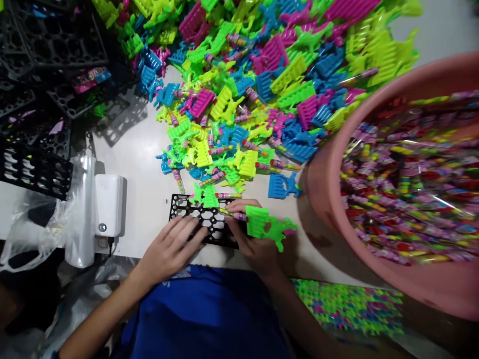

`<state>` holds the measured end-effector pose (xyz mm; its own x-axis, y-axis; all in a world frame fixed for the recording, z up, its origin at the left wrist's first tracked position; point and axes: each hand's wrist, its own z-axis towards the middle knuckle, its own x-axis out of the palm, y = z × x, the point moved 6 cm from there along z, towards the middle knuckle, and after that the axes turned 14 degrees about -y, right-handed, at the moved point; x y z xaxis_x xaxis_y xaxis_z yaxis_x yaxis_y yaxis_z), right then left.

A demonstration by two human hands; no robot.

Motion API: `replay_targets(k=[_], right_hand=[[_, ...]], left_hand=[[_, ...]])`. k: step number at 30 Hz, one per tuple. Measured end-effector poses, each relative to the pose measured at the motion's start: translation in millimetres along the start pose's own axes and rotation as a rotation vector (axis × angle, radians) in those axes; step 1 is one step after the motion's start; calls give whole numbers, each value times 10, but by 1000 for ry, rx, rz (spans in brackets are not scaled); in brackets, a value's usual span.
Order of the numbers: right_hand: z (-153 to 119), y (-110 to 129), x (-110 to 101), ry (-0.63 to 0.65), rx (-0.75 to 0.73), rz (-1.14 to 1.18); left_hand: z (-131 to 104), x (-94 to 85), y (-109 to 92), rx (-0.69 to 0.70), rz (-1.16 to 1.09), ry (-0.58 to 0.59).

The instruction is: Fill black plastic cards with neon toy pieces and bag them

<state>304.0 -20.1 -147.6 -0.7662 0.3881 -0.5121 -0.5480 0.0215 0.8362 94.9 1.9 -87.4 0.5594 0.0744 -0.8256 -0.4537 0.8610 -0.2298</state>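
Note:
A black perforated plastic tray (215,219) lies on the table in front of my body. My left hand (174,247) rests on its left part, fingers extended and slightly apart. At the tray's right end, my right hand (254,244) holds a candy tube (237,216) and a green plastic toy (258,223) with a ridged part and an animal shape. Another green toy (210,196) lies at the tray's upper edge, and a candy tube (226,196) is beside it.
A heap of bright plastic toys and candy tubes (220,99) spreads behind the tray. A pink tub (322,174) of candy tubes stands at right. At left are stacked black trays (56,45), a white power bank (108,204) and a clear plastic roll (80,214).

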Motion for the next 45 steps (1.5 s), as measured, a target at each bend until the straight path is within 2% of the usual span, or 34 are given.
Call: replay_targets(k=[3,5,8,11,13,15,20,25,29,31,33,36,38,41,43,45], right_hand=[[46,173,-75,-44,-6,46],[94,362,-67,-19,-16,107],[122,675,87,113,-85,227],[77,888,322,243,-257,283],[39,914,467,297,-341,267],[22,877,569,325,-348,254],[22,862,618,367,-324,286],[15,1012,611,364,-499,117],[-30,1083,733,311,-638,13],[-56,1065,820,353,-639,14],[-57,1023,862,438,-576,27],[-1,1007,725,537,-475,110],[120,989,494,450,-417,124],[345,815,131,148,-343,-140],[427,644,26,38,-291,-342],[455,496,35,24,-246,-439]], left_hand=[[-194,-149,127,-221,21,-71],[-319,-190,192,-311,36,-66],[-440,-173,250,-379,33,-13],[-482,-134,285,-423,18,13],[-486,-124,303,-446,5,2],[-485,-128,316,-458,-6,-20],[-493,-129,330,-453,-14,-34],[-524,-114,328,-448,-37,-21],[-564,-117,346,-454,-120,-57],[-587,-112,359,-462,-145,-67],[-615,-96,372,-478,-141,-60],[-648,-81,365,-483,-118,-55],[-658,-85,355,-488,-109,-60],[-635,-117,343,-507,-140,-95],[-596,-126,329,-510,-190,-104],[-547,-120,311,-501,-238,-101]])
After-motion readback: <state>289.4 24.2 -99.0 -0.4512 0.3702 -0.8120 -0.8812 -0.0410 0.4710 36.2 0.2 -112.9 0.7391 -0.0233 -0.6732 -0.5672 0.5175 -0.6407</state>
